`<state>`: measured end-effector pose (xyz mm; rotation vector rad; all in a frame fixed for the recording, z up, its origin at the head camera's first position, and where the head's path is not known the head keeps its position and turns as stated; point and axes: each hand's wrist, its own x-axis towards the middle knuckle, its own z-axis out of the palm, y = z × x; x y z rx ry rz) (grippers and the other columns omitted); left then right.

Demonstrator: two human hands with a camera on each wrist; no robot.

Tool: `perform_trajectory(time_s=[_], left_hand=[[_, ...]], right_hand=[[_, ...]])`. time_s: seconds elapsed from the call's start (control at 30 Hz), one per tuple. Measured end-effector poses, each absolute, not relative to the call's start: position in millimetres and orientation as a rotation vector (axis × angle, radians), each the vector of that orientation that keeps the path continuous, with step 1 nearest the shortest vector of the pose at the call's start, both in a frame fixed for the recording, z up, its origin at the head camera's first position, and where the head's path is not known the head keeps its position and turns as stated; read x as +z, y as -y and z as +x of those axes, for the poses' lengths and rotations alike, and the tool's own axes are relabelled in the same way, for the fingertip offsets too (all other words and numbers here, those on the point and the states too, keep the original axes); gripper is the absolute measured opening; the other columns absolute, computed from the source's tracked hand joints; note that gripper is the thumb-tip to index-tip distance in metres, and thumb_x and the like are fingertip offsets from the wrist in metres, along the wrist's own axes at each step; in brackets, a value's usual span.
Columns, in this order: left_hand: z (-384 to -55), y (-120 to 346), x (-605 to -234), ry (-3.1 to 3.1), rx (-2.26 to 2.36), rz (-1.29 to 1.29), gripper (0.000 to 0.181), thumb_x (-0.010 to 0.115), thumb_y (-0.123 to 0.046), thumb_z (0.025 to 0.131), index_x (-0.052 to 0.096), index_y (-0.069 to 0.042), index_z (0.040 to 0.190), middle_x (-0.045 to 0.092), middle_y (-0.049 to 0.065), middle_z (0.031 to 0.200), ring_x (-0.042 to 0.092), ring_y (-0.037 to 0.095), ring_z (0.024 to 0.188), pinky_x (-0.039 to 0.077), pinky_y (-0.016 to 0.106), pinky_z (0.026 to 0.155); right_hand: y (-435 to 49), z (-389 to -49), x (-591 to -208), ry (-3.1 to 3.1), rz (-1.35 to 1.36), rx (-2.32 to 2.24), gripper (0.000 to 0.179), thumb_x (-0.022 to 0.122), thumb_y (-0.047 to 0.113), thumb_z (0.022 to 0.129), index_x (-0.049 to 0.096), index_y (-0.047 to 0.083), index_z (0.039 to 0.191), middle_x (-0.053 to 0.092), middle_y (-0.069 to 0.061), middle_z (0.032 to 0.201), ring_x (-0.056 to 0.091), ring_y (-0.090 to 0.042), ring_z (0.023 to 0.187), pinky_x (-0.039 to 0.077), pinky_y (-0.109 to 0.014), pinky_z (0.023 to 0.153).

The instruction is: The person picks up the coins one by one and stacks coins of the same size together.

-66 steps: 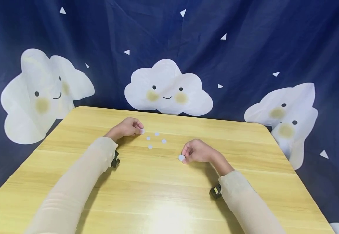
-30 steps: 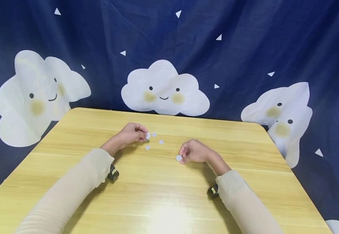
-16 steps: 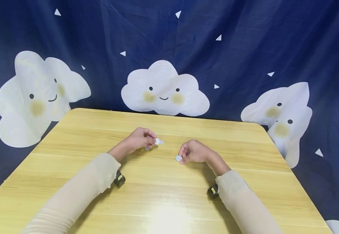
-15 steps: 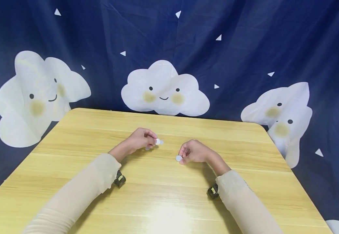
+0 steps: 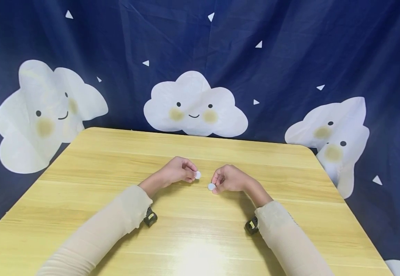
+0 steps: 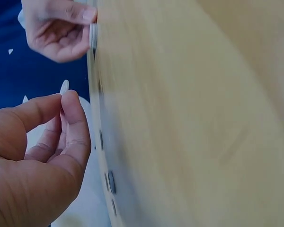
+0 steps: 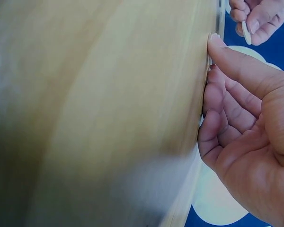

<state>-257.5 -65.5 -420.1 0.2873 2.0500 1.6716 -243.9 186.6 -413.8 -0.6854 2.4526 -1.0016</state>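
Observation:
My left hand (image 5: 179, 170) pinches a small white disc (image 5: 198, 175) between thumb and fingertip, a little above the table. In the left wrist view that disc (image 6: 65, 87) shows nearly edge-on. To the right, my right hand (image 5: 232, 178) rests low on the table, its thumb and fingers around a white disc (image 5: 211, 186). From the left wrist this appears as a short stack of discs (image 6: 93, 36) at the right hand's fingertips. The right wrist view shows its thumb (image 7: 232, 59) at the stack, which is mostly hidden there.
Several more discs (image 6: 112, 182) lie flat on the wooden table (image 5: 193, 234), seen edge-on by the left wrist and hidden behind the left hand in the head view. A dark blue curtain (image 5: 172, 30) with clouds hangs behind the table's far edge.
My left hand has moved right and toward me with its disc, passing over the discs on the table, and is now close to the right hand. The right hand has stayed put.

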Motion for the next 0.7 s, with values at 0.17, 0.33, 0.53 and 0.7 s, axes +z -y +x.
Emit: perform_trajectory(time_s=[0.17, 0.33, 0.53, 0.7], left_hand=[[-250.9, 54.0, -419.1, -2.029, 1.633, 0.301, 0.014, 0.07, 0.006, 0.092, 0.067, 0.007, 0.106, 0.07, 0.017, 0.095, 0.071, 0.022, 0.082, 0.061, 0.032, 0.079], [-245.7, 43.4, -419.0, -2.024, 1.595, 0.362, 0.013, 0.07, 0.004, 0.093, 0.068, 0.007, 0.105, 0.069, 0.015, 0.093, 0.071, 0.02, 0.08, 0.061, 0.032, 0.078], [-243.1, 35.5, -421.3, -2.009, 1.583, 0.388, 0.012, 0.069, 0.008, 0.092, 0.068, 0.009, 0.104, 0.067, 0.014, 0.09, 0.071, 0.02, 0.077, 0.061, 0.032, 0.078], [-240.0, 31.4, -420.1, -2.026, 1.551, 0.357, 0.012, 0.068, 0.008, 0.091, 0.068, 0.008, 0.104, 0.068, 0.015, 0.092, 0.072, 0.021, 0.079, 0.061, 0.031, 0.077]], right_hand=[[-186.3, -244.3, -413.7, -2.447, -0.706, -1.0, 0.022, 0.088, 0.007, 0.077, 0.071, 0.004, 0.091, 0.069, 0.0, 0.078, 0.062, -0.013, 0.073, 0.053, -0.027, 0.07], [-186.9, -244.6, -412.8, -2.454, -0.701, -0.991, 0.022, 0.088, 0.007, 0.077, 0.071, 0.005, 0.091, 0.069, 0.001, 0.077, 0.063, -0.012, 0.073, 0.053, -0.027, 0.069], [-187.5, -245.5, -412.9, -2.456, -0.707, -0.991, 0.023, 0.088, 0.008, 0.077, 0.071, 0.004, 0.092, 0.069, 0.0, 0.078, 0.064, -0.013, 0.074, 0.054, -0.027, 0.07], [-186.7, -245.1, -412.4, -2.46, -0.71, -0.983, 0.023, 0.089, 0.008, 0.077, 0.071, 0.004, 0.092, 0.069, 0.0, 0.08, 0.064, -0.013, 0.075, 0.054, -0.028, 0.071]])
